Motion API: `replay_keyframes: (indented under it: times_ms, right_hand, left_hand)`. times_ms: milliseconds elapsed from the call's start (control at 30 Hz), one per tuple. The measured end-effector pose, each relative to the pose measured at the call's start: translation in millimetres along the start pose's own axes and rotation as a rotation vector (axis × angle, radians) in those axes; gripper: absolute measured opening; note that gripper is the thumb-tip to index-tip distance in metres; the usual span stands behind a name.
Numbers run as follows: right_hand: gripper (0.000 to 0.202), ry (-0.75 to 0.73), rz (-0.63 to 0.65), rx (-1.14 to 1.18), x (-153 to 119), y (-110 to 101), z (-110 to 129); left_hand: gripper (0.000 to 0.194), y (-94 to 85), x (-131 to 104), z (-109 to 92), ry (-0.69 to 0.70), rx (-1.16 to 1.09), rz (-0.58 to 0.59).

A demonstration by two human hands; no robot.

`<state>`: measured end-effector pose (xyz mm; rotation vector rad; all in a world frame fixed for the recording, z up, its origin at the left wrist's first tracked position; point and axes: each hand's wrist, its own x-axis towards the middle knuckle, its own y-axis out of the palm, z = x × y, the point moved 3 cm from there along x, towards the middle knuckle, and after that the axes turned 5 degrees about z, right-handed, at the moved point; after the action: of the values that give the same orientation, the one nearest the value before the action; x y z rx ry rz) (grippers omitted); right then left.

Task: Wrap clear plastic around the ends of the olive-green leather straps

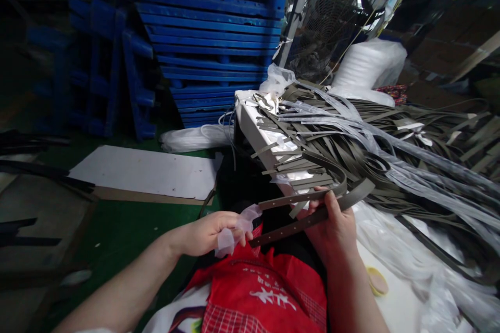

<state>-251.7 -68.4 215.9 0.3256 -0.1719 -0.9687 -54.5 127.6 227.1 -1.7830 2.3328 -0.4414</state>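
Note:
My right hand (332, 223) is closed round an olive-grey belt (291, 229), a flat strap with a row of small holes near its end. Two lengths of strap run leftward from the grip, one above the other. At their left ends my left hand (211, 231) pinches a crumpled piece of translucent plastic film (234, 231). The lower strap end comes close to the left fingertips; whether they touch it I cannot tell. Beyond my right hand, a large heap of similar belts (344, 151) covers the white table, with strips of clear plastic (363, 135) lying across it.
Blue pallets (214, 57) are stacked ahead. A white board (148, 171) lies on the green floor at left. White foam wrap (363, 67) stands behind the heap. On the white table (394, 276) sits a yellow round object (377, 281), near my right forearm.

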Motion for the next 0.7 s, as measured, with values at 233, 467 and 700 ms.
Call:
replay_keyframes:
  times_ms: [233,467,700]
  right_hand:
    - [0.035,0.022,0.062,-0.142,-2.9,1.8,-14.3]
    - [0.041,0.117,0.15,-0.216,-3.6,6.2,-16.4]
    - [0.045,0.188,0.264,-0.315,-12.1,34.2,-37.3]
  left_hand:
    - [0.041,2.3,5.6,-1.0,-0.004,-0.011,0.046]
    - [0.041,-0.8,17.7,-0.6,0.005,0.134,0.127]
    - [0.047,10.2,32.8,1.6,0.068,0.004,0.096]
